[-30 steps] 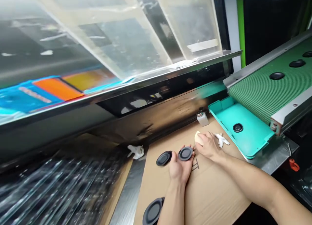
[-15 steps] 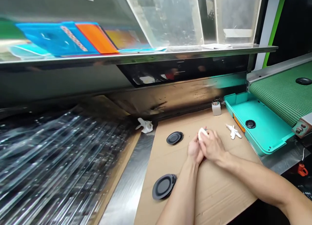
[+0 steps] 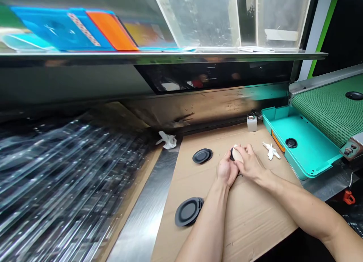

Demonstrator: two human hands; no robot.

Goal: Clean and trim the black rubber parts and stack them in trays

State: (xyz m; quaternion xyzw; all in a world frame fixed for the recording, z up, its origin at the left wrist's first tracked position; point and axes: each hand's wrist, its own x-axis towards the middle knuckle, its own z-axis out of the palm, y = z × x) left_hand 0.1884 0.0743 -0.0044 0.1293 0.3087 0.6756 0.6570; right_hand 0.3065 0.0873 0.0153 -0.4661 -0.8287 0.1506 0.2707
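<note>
Black rubber disc (image 3: pixel 231 154) held at its rim by the person's left hand (image 3: pixel 227 171), as the right hand (image 3: pixel 249 164) closes around a pale pad (image 3: pixel 238 155) pressed to its face, above a cardboard sheet (image 3: pixel 255 224) on the bench. The disc looks light, flexible and perhaps slippery, its edge likely the surest hold. Two stacks of similar discs (image 3: pixel 202 156) (image 3: pixel 187 212) lie nearby; a small bottle (image 3: pixel 252 123) stands beside a teal tray (image 3: pixel 272 116).

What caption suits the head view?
Both hands hold a pale pad to a black round disc over cardboard.
</note>
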